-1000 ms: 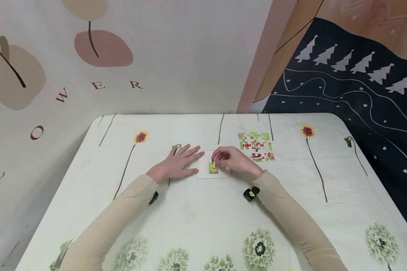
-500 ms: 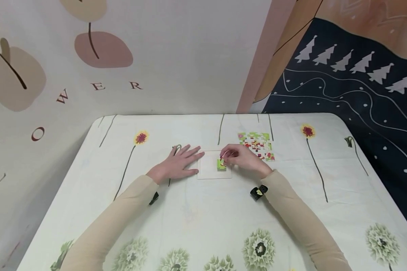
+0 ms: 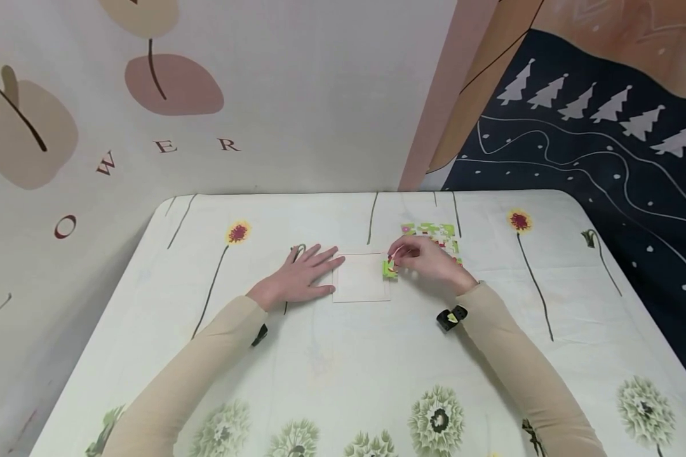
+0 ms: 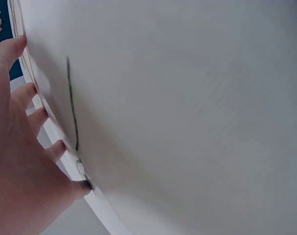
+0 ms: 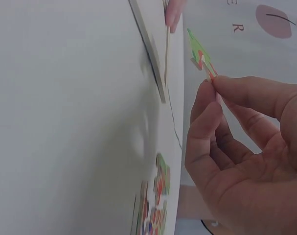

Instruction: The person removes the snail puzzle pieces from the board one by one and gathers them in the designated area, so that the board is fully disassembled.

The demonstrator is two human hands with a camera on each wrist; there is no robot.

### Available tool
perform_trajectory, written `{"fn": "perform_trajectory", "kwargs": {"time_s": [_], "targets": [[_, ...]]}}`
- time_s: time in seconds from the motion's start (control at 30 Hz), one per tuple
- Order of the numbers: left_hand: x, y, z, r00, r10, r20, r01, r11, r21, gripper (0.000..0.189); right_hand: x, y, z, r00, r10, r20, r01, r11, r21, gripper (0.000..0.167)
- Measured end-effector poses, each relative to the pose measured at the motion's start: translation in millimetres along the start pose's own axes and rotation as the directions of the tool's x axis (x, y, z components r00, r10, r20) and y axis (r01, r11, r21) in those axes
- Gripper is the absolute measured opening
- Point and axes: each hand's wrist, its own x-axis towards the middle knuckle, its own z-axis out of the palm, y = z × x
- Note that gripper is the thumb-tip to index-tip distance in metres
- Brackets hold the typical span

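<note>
My right hand (image 3: 425, 259) pinches a green jigsaw puzzle piece (image 3: 389, 270) with red and white patches between thumb and fingertips. In the right wrist view the jigsaw piece (image 5: 202, 56) is held up off the table, tilted. It overlaps the right edge of a thin white square board (image 3: 361, 279) in the head view. My left hand (image 3: 300, 277) lies flat with fingers spread, fingertips at the board's left edge. Several other puzzle pieces (image 3: 431, 230), green, red and white, lie in rows behind my right hand, which partly hides them.
A white cloth with printed flowers covers the table (image 3: 331, 368). A patterned wall hanging (image 3: 320, 127) rises behind the far edge, with a dark tree-printed cloth (image 3: 577, 133) at the right. A small black device (image 3: 451, 318) sits at my right wrist.
My right hand has moved right and slightly away with the puzzle piece, from over the board's middle to its right edge. My left hand has stayed in place.
</note>
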Motion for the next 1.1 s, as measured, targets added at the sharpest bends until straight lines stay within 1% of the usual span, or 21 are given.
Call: {"fn": "perform_trajectory", "kwargs": {"time_s": [0.1,0.2,0.33,0.47,0.57,0.8,0.93,1.1], "targets": [[0.5,0.7,0.7,1.000,0.003,-0.003,-0.003,1.000,-0.007,0.067,-1.1,4,-6,1.000,-0.013,-0.012,0.012,1.000,-0.020,0.016],[0.6,0.6,0.7,1.000,0.002,0.005,-0.002,1.000,-0.007,0.068,-2.0,8,-11,1.000,-0.017,-0.026,0.017,1.000,-0.019,0.015],[1.0,0.3,0.4,1.000,-0.003,0.015,0.003,1.000,-0.006,0.068,-3.1,12,-16,0.999,0.019,-0.040,-0.019,1.000,-0.011,0.015],[0.6,0.1,0.5,1.000,-0.003,0.010,0.003,1.000,0.000,0.068,-2.8,15,-21,0.997,0.055,-0.047,-0.058,0.997,-0.060,0.014],[0.3,-0.2,0.7,1.000,0.001,0.005,-0.001,1.000,-0.001,0.068,-2.5,20,-24,0.997,0.065,-0.051,-0.070,0.993,-0.096,0.015],[1.0,0.1,-0.7,1.000,0.003,0.004,-0.003,1.000,0.000,0.068,-3.1,30,-31,0.996,0.068,-0.050,-0.072,0.992,-0.103,0.015],[0.9,0.6,-1.2,1.000,-0.002,0.008,0.002,1.000,0.003,0.068,-3.6,32,-34,0.998,0.053,-0.047,-0.058,0.991,-0.117,0.014],[0.2,0.1,-0.8,1.000,-0.005,0.013,0.005,1.000,-0.006,0.067,-5.0,33,-34,0.997,0.068,-0.045,-0.074,0.985,-0.155,0.015]]}}
